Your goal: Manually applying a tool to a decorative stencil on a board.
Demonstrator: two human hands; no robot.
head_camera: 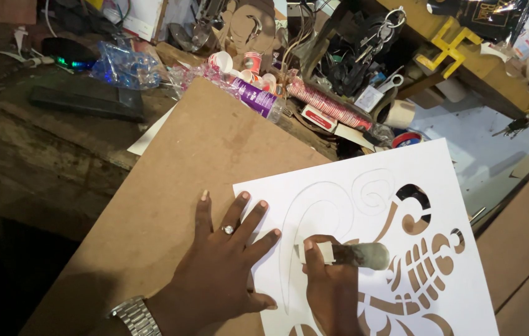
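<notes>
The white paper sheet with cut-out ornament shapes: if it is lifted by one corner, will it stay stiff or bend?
The white paper sheet would probably bend, since it looks thin. Its narrow cut strips may tear easily. It likely slides on the brown board; the left hand presses it flat.

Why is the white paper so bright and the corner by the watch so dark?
In the head view, light falls straight on the white paper, so it glares a little, while the bottom left beside the board sinks into black shadow; the left hand and right hand look dim but sharp; the clutter at the top is darker and harder to make out.
</notes>
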